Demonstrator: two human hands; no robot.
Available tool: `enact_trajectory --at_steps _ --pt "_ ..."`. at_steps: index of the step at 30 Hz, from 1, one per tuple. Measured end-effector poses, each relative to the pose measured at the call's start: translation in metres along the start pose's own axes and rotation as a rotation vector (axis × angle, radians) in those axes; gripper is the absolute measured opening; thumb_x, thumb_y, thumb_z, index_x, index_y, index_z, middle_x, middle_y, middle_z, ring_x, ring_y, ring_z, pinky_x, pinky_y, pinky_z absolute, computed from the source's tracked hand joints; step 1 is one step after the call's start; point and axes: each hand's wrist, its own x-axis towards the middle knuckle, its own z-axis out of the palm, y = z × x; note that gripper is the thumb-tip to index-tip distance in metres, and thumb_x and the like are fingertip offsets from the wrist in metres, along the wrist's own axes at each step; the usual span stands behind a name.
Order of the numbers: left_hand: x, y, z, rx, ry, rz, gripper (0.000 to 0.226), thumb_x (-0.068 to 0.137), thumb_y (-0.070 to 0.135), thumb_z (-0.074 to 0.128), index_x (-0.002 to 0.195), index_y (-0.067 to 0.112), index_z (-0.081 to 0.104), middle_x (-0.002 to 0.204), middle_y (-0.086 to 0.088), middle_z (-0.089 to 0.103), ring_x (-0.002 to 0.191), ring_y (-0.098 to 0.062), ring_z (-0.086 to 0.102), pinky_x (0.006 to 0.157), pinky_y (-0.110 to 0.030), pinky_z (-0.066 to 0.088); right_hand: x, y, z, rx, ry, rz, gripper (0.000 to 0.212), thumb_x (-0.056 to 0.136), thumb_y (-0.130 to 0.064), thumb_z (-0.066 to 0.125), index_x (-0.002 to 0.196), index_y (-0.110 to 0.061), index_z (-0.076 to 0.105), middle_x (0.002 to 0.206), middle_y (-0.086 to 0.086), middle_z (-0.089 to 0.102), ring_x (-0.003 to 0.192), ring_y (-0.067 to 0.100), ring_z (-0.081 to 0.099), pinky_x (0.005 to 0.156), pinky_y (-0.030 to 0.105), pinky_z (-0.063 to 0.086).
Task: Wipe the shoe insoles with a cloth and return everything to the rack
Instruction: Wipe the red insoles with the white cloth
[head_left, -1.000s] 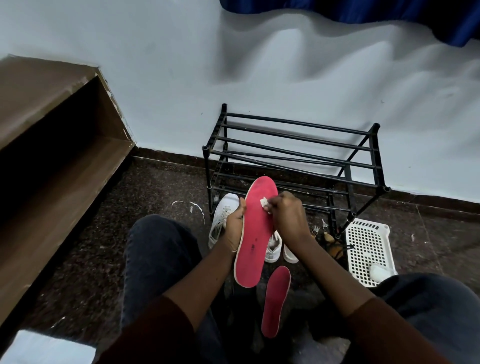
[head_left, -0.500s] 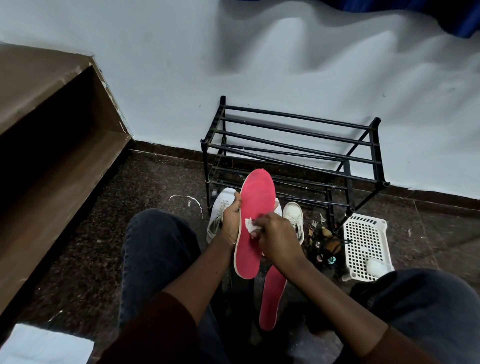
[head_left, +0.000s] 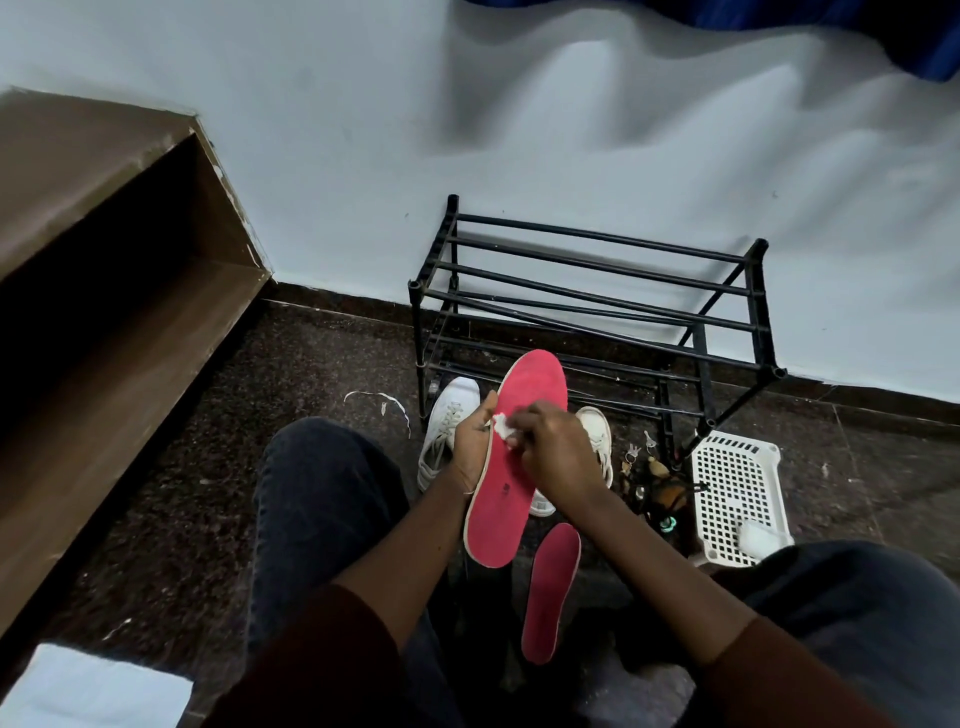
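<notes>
Holding red insole (head_left: 498, 514) by its left edge in left grip (head_left: 471, 441), toe end up, in front of black rack (head_left: 597, 291); pinching small white cloth (head_left: 503, 423) in right grip (head_left: 556, 452), pressed against insole's upper half; below, flat on floor (head_left: 311, 364), second insole (head_left: 550, 592); behind hands, white shoes (head_left: 449, 415) at rack's foot.

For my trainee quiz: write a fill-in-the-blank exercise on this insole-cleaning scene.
1. The left hand holds the long red insole while the right hand presses on it a small cloth coloured ____.
2. A second red insole lies on the dark speckled ____.
3. The white perforated plastic basket stands to the ____ of the black metal rack.
Missing words: white; floor; right.
</notes>
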Motion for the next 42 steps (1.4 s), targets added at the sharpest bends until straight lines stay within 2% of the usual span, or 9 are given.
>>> enact_trajectory --at_steps 5,9,12,17,20,27,32,39,42 --pt "-0.001 0.003 -0.002 -0.012 -0.023 -0.100 0.054 0.087 0.042 0.043 0.091 -0.006 0.068 0.072 -0.020 0.069 0.061 -0.026 0.068 0.054 -0.029 0.055 -0.026 -0.014 -0.001 0.167 -0.098 -0.120 0.019 0.072 -0.004 0.058 0.082 -0.004 0.074 0.081 0.008 0.069 0.069 0.024 0.065 0.064 0.030 0.052" --pt "0.006 0.000 -0.011 -0.034 -0.030 -0.138 0.080 0.101 0.050 0.021 0.068 -0.001 0.073 0.056 -0.012 0.065 0.042 -0.018 0.061 0.042 -0.023 0.049 -0.020 -0.016 -0.005 0.148 -0.083 -0.139 0.020 0.069 0.000 0.057 0.080 -0.002 0.074 0.078 0.011 0.069 0.066 0.026 0.065 0.060 0.032 0.053" --pt "0.007 -0.003 -0.001 -0.034 -0.083 0.022 0.037 0.062 0.026 0.088 0.064 -0.004 0.066 0.050 -0.016 0.059 0.046 -0.021 0.062 0.051 -0.023 0.053 -0.001 -0.009 -0.005 0.084 -0.029 -0.090 0.022 0.071 0.006 0.054 0.082 0.002 0.073 0.078 0.016 0.066 0.067 0.032 0.063 0.060 0.034 0.051" --pt "0.016 -0.009 -0.011 -0.044 -0.087 0.061 0.065 0.021 0.026 0.098 0.073 0.003 0.065 0.066 -0.012 0.064 0.062 -0.022 0.068 0.061 -0.027 0.056 0.023 0.000 -0.003 0.014 -0.003 0.035 0.029 0.079 0.009 0.052 0.098 -0.001 0.071 0.093 0.018 0.063 0.081 0.033 0.060 0.070 0.035 0.047" --pt "0.014 -0.005 -0.009 -0.055 0.072 0.040 0.033 0.063 0.027 0.086 0.063 -0.001 0.068 0.055 -0.014 0.060 0.049 -0.023 0.065 0.049 -0.023 0.054 0.006 -0.007 0.002 0.060 -0.042 -0.033 0.032 0.076 0.012 0.050 0.095 -0.002 0.072 0.086 0.016 0.061 0.076 0.033 0.058 0.066 0.040 0.046" --pt "0.008 -0.002 -0.003 -0.040 0.059 -0.112 0.078 0.096 0.049 0.022 0.071 -0.004 0.074 0.071 -0.020 0.069 0.060 -0.028 0.069 0.048 -0.032 0.056 -0.039 -0.013 0.001 0.176 -0.022 -0.125 0.029 0.072 0.008 0.055 0.090 -0.005 0.073 0.083 0.008 0.064 0.074 0.018 0.060 0.066 0.025 0.045" --pt "0.011 -0.004 -0.001 0.078 0.055 -0.023 0.023 0.068 0.024 0.080 0.067 0.004 0.068 0.058 -0.008 0.061 0.050 -0.014 0.064 0.052 -0.020 0.054 -0.011 -0.005 -0.002 0.092 0.015 -0.070 0.029 0.068 0.015 0.060 0.086 -0.002 0.074 0.081 0.012 0.066 0.069 0.028 0.063 0.062 0.027 0.047" --pt "0.017 -0.014 -0.001 -0.058 -0.092 0.029 0.058 0.017 0.013 0.096 0.069 0.003 0.072 0.068 -0.012 0.066 0.063 -0.019 0.069 0.058 -0.022 0.056 0.016 0.006 0.001 0.020 0.097 0.066 0.031 0.073 0.014 0.053 0.092 0.000 0.072 0.089 0.014 0.064 0.075 0.031 0.062 0.066 0.027 0.044" --pt "0.008 -0.011 0.003 -0.134 -0.223 0.017 0.040 0.047 0.005 0.091 0.079 -0.008 0.071 0.076 -0.024 0.067 0.074 -0.029 0.070 0.070 -0.028 0.058 0.009 0.003 0.004 0.015 0.087 0.047 0.029 0.076 0.013 0.056 0.096 0.000 0.072 0.092 0.014 0.064 0.077 0.031 0.062 0.066 0.028 0.045"
